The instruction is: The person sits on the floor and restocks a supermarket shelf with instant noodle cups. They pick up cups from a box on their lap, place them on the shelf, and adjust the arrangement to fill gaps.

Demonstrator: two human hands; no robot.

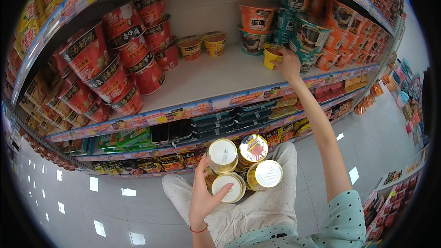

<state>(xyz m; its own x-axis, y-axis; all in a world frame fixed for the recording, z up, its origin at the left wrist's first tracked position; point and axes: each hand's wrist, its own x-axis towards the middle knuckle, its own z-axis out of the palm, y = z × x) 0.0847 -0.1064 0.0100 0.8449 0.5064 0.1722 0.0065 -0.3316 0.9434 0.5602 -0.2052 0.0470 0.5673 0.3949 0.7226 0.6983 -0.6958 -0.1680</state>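
My right hand (pixel 288 63) reaches onto the shelf and grips a small yellow instant noodle cup (pixel 272 57), which stands upright beside teal noodle bowls (pixel 305 41). In my lap sits a cluster of several cups: one with a white lid (pixel 223 152), one with a printed lid (pixel 253 148), one with a shiny silvery lid (pixel 268 173), and a near one with a white lid (pixel 228 188). My left hand (pixel 204 197) curls round the cluster's left side, its thumb across the near cup's lid. The fingertips are partly hidden.
Two small yellow-and-red cups (pixel 214 44) stand toward the back of the shelf (pixel 202 76). Stacked red noodle bowls (pixel 124 55) fill its left side, orange bowls (pixel 337 36) its right. Lower shelves hold dark trays (pixel 229 121) and packets. Grey tiled floor (pixel 124 209) lies around me.
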